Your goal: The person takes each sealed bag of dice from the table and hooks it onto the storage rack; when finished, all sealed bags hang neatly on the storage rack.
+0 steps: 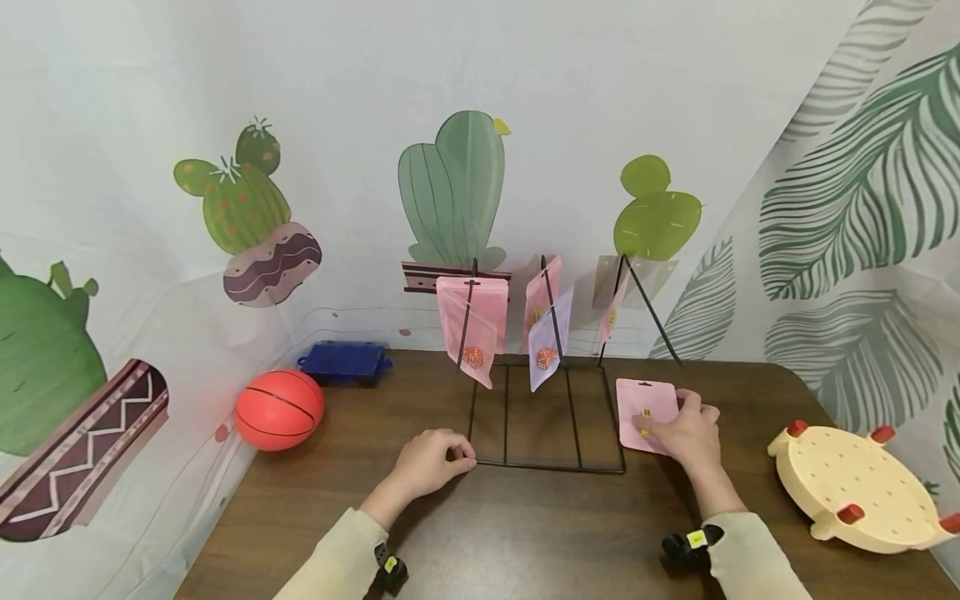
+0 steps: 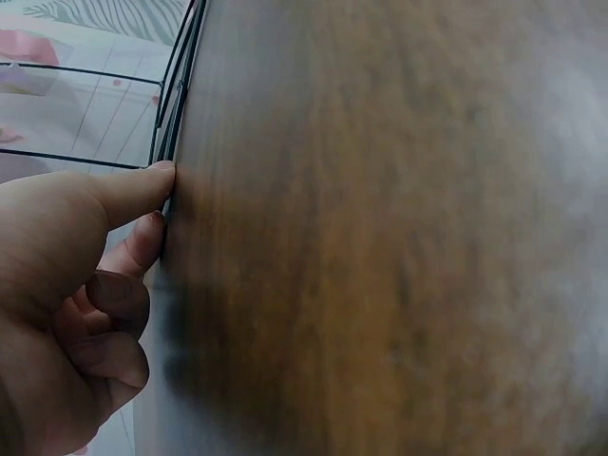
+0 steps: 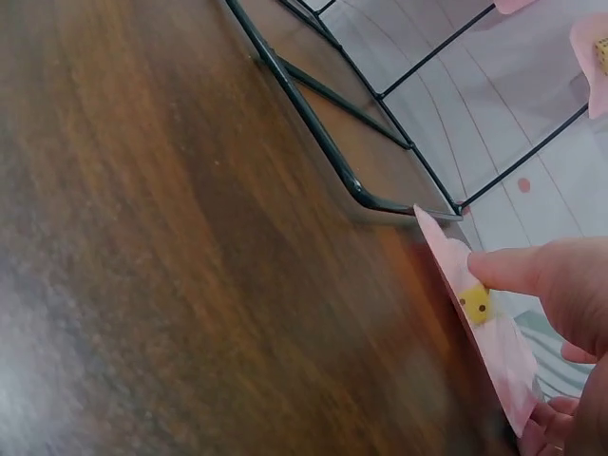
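A black wire display rack (image 1: 551, 468) stands on the table, with small flat packets hanging from its upper hooks. At the front left corner of its base, my left hand (image 1: 431, 460) pinches the wire between thumb and forefinger, seen closely in the left wrist view. My right hand (image 1: 690, 433) grips a pink packet (image 1: 633, 396) with a hang hole and a yellow dotted piece, just right of the base. The thumb lies across the packet's face and the other fingers are at its right edge. In the right wrist view this pink packet (image 3: 503, 366) stands tilted beside the rack's corner.
Pink packets (image 1: 491, 292) and a lilac packet (image 1: 550, 337) hang on the rack, some showing red dice. A red ball (image 1: 279, 410) and a blue plastic object (image 1: 345, 361) lie left. A cream round stool-like piece with red-tipped legs (image 1: 858, 487) is at right.
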{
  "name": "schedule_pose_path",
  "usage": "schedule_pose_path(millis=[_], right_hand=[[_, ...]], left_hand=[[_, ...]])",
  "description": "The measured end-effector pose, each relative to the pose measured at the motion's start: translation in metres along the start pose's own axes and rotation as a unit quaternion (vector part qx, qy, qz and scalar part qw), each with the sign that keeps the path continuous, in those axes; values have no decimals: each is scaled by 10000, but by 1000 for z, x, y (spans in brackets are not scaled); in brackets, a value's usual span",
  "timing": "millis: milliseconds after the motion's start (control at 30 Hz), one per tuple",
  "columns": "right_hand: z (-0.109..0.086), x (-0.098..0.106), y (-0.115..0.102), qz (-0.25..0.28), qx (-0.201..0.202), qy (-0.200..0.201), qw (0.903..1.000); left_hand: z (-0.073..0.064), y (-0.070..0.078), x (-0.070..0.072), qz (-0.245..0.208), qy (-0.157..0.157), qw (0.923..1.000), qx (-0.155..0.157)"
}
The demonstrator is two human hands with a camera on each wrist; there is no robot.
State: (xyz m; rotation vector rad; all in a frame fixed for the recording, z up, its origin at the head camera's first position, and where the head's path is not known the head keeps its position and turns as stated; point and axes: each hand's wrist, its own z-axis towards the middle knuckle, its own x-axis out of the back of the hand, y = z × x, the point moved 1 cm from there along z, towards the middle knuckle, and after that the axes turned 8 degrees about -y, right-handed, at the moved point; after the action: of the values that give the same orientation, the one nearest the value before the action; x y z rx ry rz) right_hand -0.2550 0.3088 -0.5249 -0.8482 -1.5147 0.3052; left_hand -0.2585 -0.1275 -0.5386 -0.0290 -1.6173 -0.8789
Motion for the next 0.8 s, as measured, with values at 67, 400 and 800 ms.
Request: schedule_pose_path(millis=[67, 400, 800], right_hand=[[0, 2, 1, 53, 70, -34, 10000], [-1, 12, 8, 257, 72, -543, 9982], [-10, 23, 19, 673, 240, -599, 9956]], left_hand=[[0, 1, 0, -3, 5, 10000, -10], [2, 1, 0, 23, -8, 10000, -14], [2, 1, -1, 0, -30, 10000, -19]])
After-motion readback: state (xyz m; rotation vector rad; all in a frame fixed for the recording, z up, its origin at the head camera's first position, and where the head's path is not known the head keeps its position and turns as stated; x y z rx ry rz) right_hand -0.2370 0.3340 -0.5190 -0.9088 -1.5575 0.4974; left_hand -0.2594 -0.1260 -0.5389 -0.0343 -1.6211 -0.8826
